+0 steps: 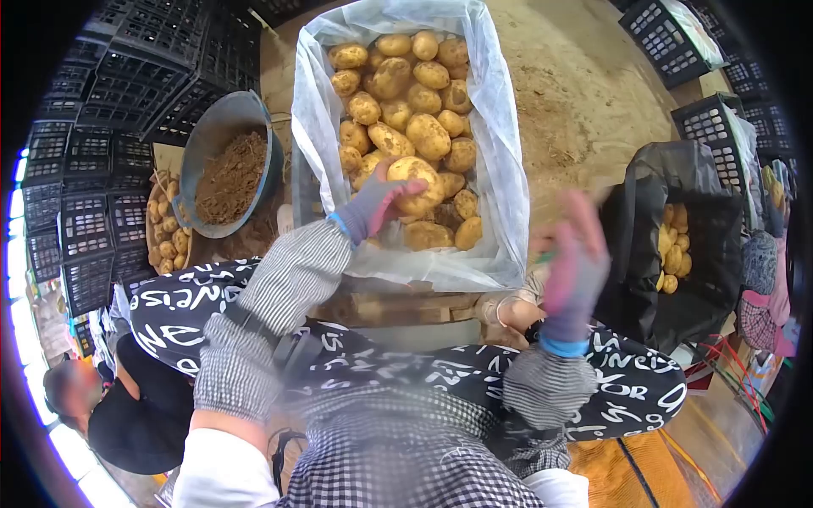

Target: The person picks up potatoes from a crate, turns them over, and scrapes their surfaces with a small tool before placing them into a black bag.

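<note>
My left hand (377, 203), in a grey and pink glove, is closed around a large potato (417, 182). It holds this potato over the lower middle of a crate with a white liner (500, 127), where many more potatoes (428, 135) lie piled. To the right of the crate, my right hand (576, 262) is raised in a similar glove. Motion blurs it, but its fingers look stretched out with the thumb apart, and I see nothing held in them.
At left, a blue-grey tub (273, 161) holds brown soil, beside a container of potatoes (169, 229). Black crates (144, 85) are stacked behind. On the right stands a black-lined crate (635, 245) with potatoes inside. Another person (140, 415) sits at lower left.
</note>
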The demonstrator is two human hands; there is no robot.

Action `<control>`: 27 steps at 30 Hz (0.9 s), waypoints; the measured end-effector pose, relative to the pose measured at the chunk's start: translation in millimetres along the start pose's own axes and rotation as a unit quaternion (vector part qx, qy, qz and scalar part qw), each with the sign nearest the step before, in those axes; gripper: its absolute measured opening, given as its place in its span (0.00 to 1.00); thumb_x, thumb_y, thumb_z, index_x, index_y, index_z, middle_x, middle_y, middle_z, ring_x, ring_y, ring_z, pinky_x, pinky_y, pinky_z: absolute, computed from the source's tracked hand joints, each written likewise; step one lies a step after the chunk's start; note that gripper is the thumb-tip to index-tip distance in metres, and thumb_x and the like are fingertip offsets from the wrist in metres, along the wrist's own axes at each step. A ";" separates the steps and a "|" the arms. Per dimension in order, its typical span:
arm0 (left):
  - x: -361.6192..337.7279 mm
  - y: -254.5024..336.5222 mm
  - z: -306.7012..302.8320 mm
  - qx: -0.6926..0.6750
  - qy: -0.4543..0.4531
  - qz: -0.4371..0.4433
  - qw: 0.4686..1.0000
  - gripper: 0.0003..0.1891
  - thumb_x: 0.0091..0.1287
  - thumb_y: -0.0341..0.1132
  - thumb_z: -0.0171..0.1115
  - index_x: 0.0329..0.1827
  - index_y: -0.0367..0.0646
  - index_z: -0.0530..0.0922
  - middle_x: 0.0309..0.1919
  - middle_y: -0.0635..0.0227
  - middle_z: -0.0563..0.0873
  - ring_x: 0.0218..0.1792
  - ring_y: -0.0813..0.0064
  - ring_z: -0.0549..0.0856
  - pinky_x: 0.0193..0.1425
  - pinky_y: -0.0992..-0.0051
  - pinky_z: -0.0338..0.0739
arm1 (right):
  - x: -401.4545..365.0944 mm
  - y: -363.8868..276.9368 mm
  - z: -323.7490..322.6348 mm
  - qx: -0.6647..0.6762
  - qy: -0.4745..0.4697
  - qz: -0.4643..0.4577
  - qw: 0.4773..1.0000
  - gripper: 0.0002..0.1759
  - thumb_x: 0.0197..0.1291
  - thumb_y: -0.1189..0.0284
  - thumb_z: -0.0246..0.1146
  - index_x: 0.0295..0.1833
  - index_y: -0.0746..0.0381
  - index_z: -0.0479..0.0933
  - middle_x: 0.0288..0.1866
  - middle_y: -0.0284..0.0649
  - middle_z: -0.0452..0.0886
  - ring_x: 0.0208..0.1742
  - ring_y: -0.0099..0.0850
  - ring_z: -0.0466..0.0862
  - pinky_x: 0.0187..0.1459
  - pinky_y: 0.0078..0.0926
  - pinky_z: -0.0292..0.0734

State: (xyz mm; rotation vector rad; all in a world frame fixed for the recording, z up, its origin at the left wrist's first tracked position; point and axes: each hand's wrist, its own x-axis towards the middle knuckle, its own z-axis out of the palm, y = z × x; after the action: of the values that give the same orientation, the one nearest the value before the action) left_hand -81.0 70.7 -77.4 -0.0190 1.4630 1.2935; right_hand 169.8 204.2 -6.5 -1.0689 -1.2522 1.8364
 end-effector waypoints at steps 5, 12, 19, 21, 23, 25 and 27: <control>-77.2 18.9 29.3 -0.063 -0.153 0.158 0.974 0.41 0.54 0.29 0.77 0.69 0.40 0.60 0.58 0.57 0.76 0.58 0.68 0.81 0.57 0.67 0.82 | -31.1 36.4 65.0 -0.065 -0.189 0.047 0.979 0.37 0.59 0.76 0.68 0.72 0.68 0.63 0.61 0.41 0.75 0.51 0.24 0.80 0.45 0.20 0.79; -120.2 -7.6 29.8 0.081 -0.073 0.250 0.962 0.39 0.60 0.37 0.75 0.71 0.40 0.61 0.57 0.62 0.75 0.54 0.74 0.80 0.58 0.75 0.80 | -52.0 48.7 69.6 -0.287 -0.168 -0.167 0.928 0.39 0.50 0.79 0.72 0.70 0.62 0.69 0.61 0.41 0.76 0.56 0.26 0.79 0.50 0.22 0.80; -127.1 -13.9 16.5 -0.043 -0.116 0.097 0.988 0.40 0.61 0.40 0.74 0.72 0.40 0.60 0.60 0.60 0.74 0.58 0.71 0.79 0.63 0.72 0.78 | -54.5 45.2 68.7 -0.372 -0.187 -0.287 0.863 0.36 0.50 0.84 0.67 0.69 0.61 0.71 0.61 0.46 0.78 0.53 0.30 0.81 0.54 0.27 0.78; -125.5 -24.1 13.0 -0.007 -0.113 0.173 0.978 0.41 0.58 0.34 0.76 0.72 0.40 0.61 0.61 0.60 0.73 0.59 0.72 0.78 0.62 0.73 0.79 | -50.0 42.5 65.5 -0.411 -0.175 -0.349 0.824 0.33 0.54 0.85 0.63 0.69 0.62 0.71 0.61 0.45 0.78 0.54 0.29 0.81 0.56 0.28 0.77; -118.3 -25.9 10.7 0.018 -0.099 0.230 0.968 0.43 0.54 0.29 0.78 0.71 0.39 0.61 0.61 0.60 0.73 0.59 0.72 0.78 0.61 0.73 0.80 | -43.4 43.5 63.4 -0.386 -0.153 -0.333 0.846 0.29 0.60 0.86 0.58 0.69 0.63 0.71 0.61 0.43 0.79 0.54 0.28 0.80 0.57 0.27 0.76; -118.8 -22.8 13.4 0.022 -0.070 0.258 0.963 0.44 0.51 0.25 0.78 0.71 0.39 0.61 0.62 0.60 0.72 0.59 0.72 0.78 0.61 0.74 0.80 | -42.4 41.5 59.7 -0.339 -0.128 -0.271 0.892 0.27 0.64 0.85 0.53 0.70 0.64 0.70 0.62 0.43 0.79 0.51 0.26 0.80 0.53 0.23 0.75; -121.0 -21.6 12.5 0.024 -0.057 0.255 0.965 0.46 0.49 0.23 0.78 0.72 0.38 0.60 0.63 0.60 0.71 0.59 0.73 0.77 0.62 0.74 0.79 | -46.4 40.4 62.5 -0.300 -0.109 -0.228 0.920 0.26 0.67 0.84 0.49 0.71 0.65 0.69 0.59 0.42 0.80 0.48 0.23 0.79 0.47 0.19 0.74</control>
State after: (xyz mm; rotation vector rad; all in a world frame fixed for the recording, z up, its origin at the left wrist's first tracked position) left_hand -13.8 -2.4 -3.9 0.4852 1.4495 1.6377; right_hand 131.8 126.3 -19.9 -0.7728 -2.0820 1.2579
